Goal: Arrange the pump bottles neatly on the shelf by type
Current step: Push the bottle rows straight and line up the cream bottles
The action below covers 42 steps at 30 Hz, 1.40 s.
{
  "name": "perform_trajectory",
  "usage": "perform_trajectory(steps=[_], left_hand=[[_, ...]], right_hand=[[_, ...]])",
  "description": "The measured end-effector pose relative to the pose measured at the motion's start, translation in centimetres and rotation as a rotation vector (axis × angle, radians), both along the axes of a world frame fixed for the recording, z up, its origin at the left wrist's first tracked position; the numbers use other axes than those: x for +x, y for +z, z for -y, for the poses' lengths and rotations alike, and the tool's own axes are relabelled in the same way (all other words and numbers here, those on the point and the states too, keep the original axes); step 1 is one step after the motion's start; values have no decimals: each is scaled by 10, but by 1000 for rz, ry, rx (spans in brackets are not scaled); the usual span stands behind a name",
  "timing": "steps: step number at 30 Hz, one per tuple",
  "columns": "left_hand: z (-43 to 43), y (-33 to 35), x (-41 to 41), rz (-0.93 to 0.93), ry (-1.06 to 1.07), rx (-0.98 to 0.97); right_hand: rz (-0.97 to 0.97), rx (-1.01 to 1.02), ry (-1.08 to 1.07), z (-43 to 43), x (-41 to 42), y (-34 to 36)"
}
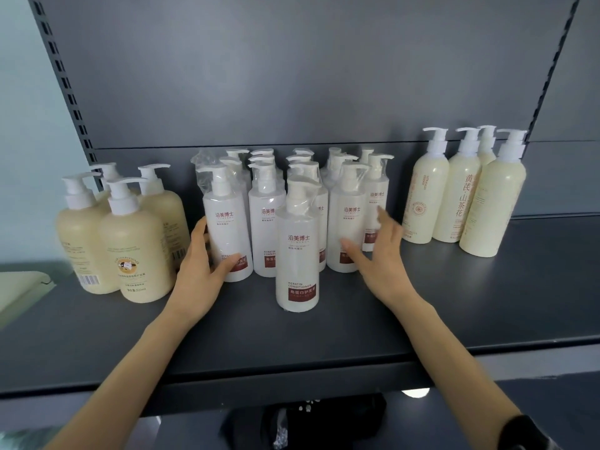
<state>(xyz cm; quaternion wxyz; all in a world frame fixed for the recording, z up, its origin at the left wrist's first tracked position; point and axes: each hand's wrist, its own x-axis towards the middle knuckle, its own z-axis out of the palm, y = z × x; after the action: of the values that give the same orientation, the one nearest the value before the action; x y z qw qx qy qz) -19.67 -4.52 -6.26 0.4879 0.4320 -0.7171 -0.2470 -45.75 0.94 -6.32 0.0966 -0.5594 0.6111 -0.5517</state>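
Observation:
Several white keratin conditioner pump bottles [347,222] in clear wrap stand in rows at the middle of the dark grey shelf [324,339]. One of them [297,254] stands alone in front of the rows. My left hand [198,264] grips the leftmost front white bottle [227,222], thumb across its red label and fingers behind its left side. My right hand [380,258] reaches with straight, spread fingers to the right side of the white group, fingertips at the rightmost bottles. Squat beige pump bottles [133,251] stand at the left, tall cream pump bottles [454,203] at the right.
A grey back panel [292,76] rises behind the bottles, with slotted uprights [65,82] at both sides. The shelf's front edge [292,378] runs below my forearms. A pale object [19,287] lies at the far left. Dark items [305,420] show under the shelf.

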Motion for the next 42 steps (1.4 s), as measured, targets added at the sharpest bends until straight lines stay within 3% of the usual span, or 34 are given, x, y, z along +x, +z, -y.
perform_trajectory(steps=[4,9,13,24,29,42], left_hand=[[1,-1,1,-9,-5,10],[1,-1,1,-24,-12,21],[3,-3,3,-15,-12,8],[6,-4,3,-24,-12,-2],[5,-3,3,-29,-22,7],[-1,-1,2,-34,-36,13]], right_hand=[[-2,-242,-75,-6,15,11],[-28,-316,80,-21,61,8],[-126,-305,212,-27,85,1],[-374,-106,249,-34,79,0],[-301,-1,283,-37,78,0],[-129,27,272,-45,56,-2]])
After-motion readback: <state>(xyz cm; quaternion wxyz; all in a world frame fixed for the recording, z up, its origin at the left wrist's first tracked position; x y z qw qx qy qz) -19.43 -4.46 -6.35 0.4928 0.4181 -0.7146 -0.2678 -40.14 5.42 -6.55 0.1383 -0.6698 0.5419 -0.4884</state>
